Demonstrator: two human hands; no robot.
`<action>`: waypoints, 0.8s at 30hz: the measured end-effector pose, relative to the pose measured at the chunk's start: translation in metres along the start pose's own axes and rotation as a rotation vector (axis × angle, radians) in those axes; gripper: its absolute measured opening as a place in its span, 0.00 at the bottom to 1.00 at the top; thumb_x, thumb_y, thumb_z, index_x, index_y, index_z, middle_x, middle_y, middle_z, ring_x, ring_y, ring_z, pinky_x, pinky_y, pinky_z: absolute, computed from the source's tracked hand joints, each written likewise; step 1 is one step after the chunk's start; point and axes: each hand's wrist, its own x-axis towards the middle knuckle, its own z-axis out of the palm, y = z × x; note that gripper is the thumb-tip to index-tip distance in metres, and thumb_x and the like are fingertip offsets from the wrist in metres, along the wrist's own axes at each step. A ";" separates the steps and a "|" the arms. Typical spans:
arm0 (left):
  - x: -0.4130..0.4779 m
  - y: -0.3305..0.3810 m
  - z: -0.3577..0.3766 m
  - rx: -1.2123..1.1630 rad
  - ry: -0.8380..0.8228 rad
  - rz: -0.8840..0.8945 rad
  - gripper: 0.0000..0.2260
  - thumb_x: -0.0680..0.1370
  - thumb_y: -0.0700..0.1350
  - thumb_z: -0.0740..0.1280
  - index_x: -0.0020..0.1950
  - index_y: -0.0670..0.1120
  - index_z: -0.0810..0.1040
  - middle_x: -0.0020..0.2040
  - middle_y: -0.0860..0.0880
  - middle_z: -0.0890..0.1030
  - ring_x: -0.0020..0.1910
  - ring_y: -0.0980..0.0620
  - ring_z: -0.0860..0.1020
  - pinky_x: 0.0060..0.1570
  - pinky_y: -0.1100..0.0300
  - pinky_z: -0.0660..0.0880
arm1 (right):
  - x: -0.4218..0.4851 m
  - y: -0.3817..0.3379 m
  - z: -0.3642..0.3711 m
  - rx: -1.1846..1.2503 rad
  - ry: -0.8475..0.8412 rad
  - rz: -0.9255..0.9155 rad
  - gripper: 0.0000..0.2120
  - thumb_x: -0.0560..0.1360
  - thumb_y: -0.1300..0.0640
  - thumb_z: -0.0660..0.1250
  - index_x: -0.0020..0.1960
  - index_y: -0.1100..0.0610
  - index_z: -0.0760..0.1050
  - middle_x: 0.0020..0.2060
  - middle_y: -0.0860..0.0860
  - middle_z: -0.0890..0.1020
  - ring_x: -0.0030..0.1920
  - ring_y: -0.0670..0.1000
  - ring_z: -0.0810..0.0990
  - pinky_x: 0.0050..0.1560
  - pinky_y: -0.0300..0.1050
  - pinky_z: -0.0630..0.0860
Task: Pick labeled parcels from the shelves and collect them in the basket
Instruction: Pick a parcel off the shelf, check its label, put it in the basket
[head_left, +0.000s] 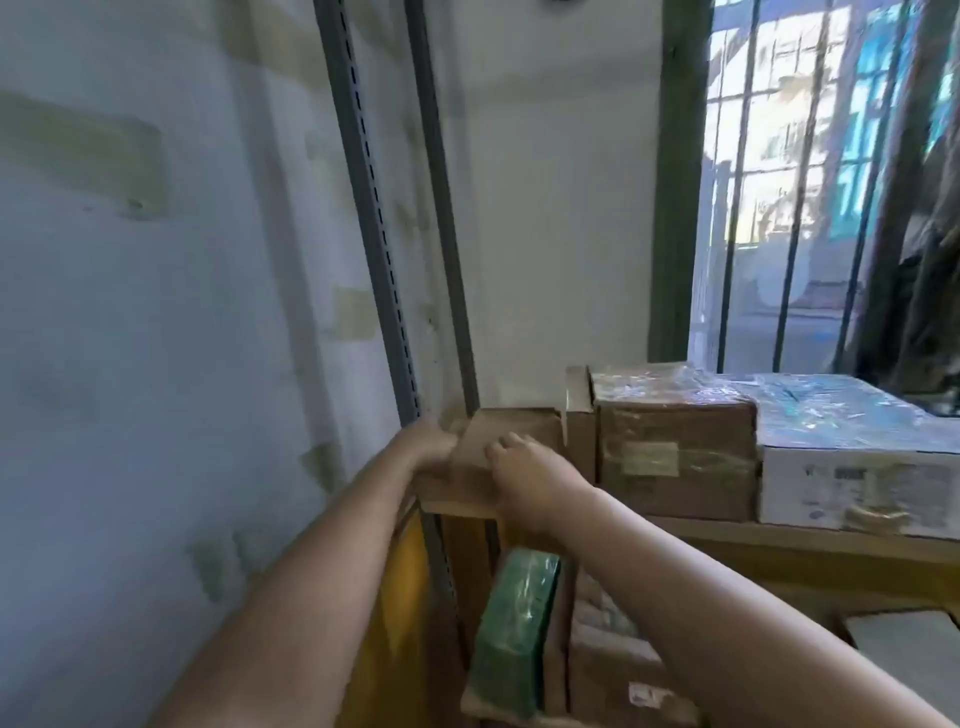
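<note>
At the shelf's (727, 530) left end, the left hand (434, 446) grips the box's (511, 431) left side and the right hand (524, 470) curls over its front. Best drawn straight out, level, clear of the carton (579, 436) alongside.

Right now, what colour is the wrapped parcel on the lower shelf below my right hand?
The parcel is green, seen best in the head view.

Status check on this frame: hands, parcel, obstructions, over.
Left hand grips brown parcel at its left end; right hand on its front, grip unclear. Parcel on top shelf. Upright cardboard piece stands just right of it.
</note>
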 end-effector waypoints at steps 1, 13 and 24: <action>0.005 -0.003 -0.002 -0.036 -0.028 -0.005 0.31 0.77 0.60 0.65 0.74 0.44 0.68 0.71 0.41 0.72 0.65 0.41 0.75 0.65 0.54 0.71 | 0.008 -0.005 0.003 -0.067 -0.029 0.022 0.20 0.78 0.61 0.63 0.69 0.60 0.68 0.64 0.59 0.73 0.65 0.61 0.72 0.62 0.55 0.74; 0.039 -0.029 -0.011 -0.591 -0.090 -0.043 0.16 0.83 0.51 0.60 0.62 0.40 0.76 0.52 0.42 0.82 0.52 0.45 0.81 0.53 0.51 0.79 | 0.026 -0.015 -0.003 0.007 0.265 0.242 0.11 0.81 0.61 0.59 0.62 0.60 0.69 0.56 0.57 0.81 0.54 0.60 0.82 0.47 0.51 0.77; 0.032 0.007 -0.005 -1.185 0.042 0.090 0.10 0.84 0.49 0.60 0.58 0.48 0.79 0.54 0.45 0.85 0.54 0.45 0.83 0.59 0.44 0.79 | 0.011 -0.012 -0.005 1.957 0.572 0.428 0.15 0.75 0.66 0.70 0.60 0.60 0.77 0.51 0.55 0.86 0.53 0.56 0.85 0.49 0.49 0.82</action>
